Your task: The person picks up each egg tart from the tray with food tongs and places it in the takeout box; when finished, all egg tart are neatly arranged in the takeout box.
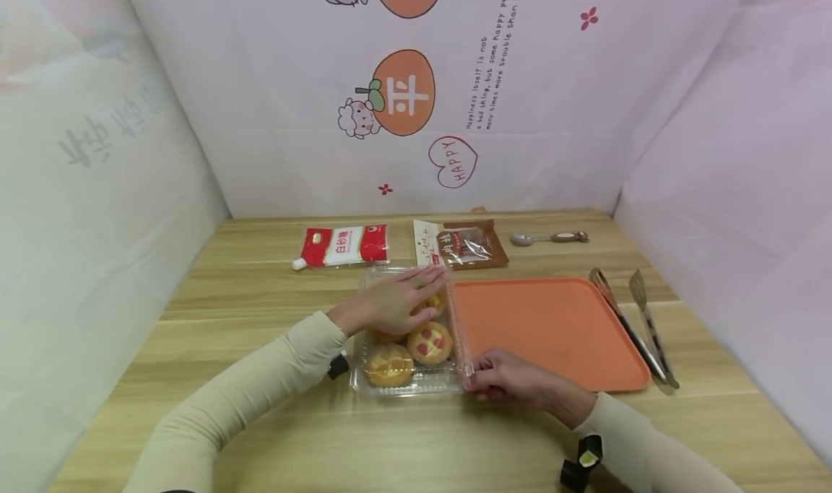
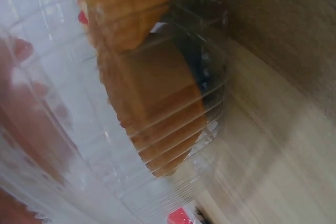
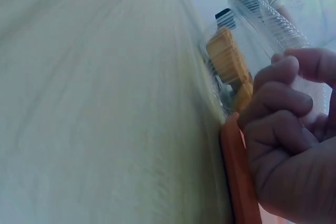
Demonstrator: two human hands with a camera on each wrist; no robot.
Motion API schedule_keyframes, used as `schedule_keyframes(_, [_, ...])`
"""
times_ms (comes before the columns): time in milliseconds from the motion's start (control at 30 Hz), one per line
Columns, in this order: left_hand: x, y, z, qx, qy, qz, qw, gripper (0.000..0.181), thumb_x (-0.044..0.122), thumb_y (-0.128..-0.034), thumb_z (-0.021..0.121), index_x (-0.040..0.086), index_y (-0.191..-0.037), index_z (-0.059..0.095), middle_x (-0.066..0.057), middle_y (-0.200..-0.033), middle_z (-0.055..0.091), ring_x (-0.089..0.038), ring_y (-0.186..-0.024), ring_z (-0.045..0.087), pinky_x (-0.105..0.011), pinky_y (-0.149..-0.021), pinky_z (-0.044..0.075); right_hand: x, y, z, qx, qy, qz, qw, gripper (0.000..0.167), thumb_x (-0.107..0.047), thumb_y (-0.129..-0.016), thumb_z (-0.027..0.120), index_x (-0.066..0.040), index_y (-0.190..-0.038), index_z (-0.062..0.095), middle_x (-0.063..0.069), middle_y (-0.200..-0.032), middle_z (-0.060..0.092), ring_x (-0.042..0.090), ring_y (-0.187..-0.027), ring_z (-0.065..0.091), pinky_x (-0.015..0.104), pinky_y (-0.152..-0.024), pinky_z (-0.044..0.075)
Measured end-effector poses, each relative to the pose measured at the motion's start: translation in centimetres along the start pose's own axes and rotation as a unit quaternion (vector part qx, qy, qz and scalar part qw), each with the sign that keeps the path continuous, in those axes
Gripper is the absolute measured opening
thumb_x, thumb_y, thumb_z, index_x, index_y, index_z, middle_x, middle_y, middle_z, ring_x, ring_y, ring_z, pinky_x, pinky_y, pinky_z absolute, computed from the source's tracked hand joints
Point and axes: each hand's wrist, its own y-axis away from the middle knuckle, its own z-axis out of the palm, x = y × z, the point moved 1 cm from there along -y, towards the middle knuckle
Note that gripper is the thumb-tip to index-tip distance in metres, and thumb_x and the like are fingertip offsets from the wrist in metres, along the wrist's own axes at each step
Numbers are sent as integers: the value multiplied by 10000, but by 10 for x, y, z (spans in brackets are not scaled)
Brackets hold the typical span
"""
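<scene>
A clear plastic clamshell box [image 1: 416,389] sits in the middle of the table with several small muffins inside, one dotted with red pieces [image 1: 429,343] and another plain golden muffin [image 1: 390,367]. Fingers extended, my left hand [image 1: 401,303] lies flat across the lid and partly hides the muffins behind it. At the box's near right corner, my right hand [image 1: 507,377] pinches the plastic rim between thumb and curled index finger. The right wrist view shows the other fingers of that right hand [image 3: 289,124] curled too. Through the box's ribbed wall, a muffin [image 2: 152,108] shows close up in the left wrist view.
An orange tray [image 1: 539,327] lies right against the box's side, with metal tongs [image 1: 633,334] on its right edge. Along the back are a red and white sugar bag [image 1: 344,246], a brown packet [image 1: 464,244] and a spoon [image 1: 549,238]. Cloth walls enclose the table.
</scene>
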Motion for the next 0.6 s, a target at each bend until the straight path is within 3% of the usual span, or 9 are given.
schedule_keyframes(167, [-4,-3,-2,178,737,-288,9967,608,291,-1037,426,165,-1570,162,-10,-1628,93,-203,-1496,91,-402,-1189,121,-2,2,-7,-446,120,-170,9988,290,-179,-940,588,95,-845,587,-50,-631,521,28,-496,375,187,-457,291])
schedule_keyframes(233, [-7,-3,-3,327,1156,-377,9920,566,218,-1028,435,163,-1556,237,-21,-1621,160,-211,-1482,163,-401,-1153,252,-3,3,-12,-675,233,-244,9972,342,-184,-962,562,154,-913,570,-44,-649,503,34,-520,385,189,-471,301])
schedule_keyframes(267, [-8,-1,-4,383,1425,-443,9881,550,183,-1021,440,156,-1546,276,-29,-1615,191,-222,-1418,340,-409,-1082,366,-4,3,-15,-744,324,-235,9964,351,-189,-970,550,160,-950,577,-37,-652,492,41,-526,384,194,-477,305])
schedule_keyframes(333, [-9,1,-5,462,1828,-564,9804,531,161,-1011,438,147,-1530,325,-45,-1599,250,-195,-1098,608,-376,-844,517,-6,6,-23,-599,674,-180,9958,350,-222,-976,557,124,-966,609,-20,-667,496,56,-535,386,207,-478,312])
schedule_keyframes(400, [-10,3,-8,515,1975,-670,9767,530,174,-1006,448,160,-1525,339,-50,-1591,271,-149,-716,599,-311,-602,498,-11,7,-34,-155,1203,-126,9925,330,-264,-978,575,59,-972,640,6,-694,523,78,-549,413,222,-477,338])
schedule_keyframes(467, [-11,5,-13,592,1987,-693,9758,548,176,-998,464,173,-1529,329,-49,-1596,256,-147,-549,469,-288,-513,463,-22,6,-47,499,1784,-130,9826,328,-312,-978,585,0,-1052,652,49,-764,581,122,-585,476,262,-496,401])
schedule_keyframes(533, [-15,6,-21,733,1725,-691,9798,573,192,-999,476,185,-1542,294,-35,-1608,215,-163,-621,545,-272,-569,488,-38,2,-62,1197,2336,-378,9642,366,-333,-988,574,-20,-1171,621,113,-905,636,201,-696,571,323,-578,482])
schedule_keyframes(600, [-23,5,-33,904,1352,-697,9842,594,225,-1004,486,190,-1552,258,-22,-1621,143,-219,-929,633,-312,-783,532,-59,-6,-78,1906,3001,-733,9318,484,-362,-996,554,-21,-1339,529,191,-1107,639,312,-890,629,416,-718,535])
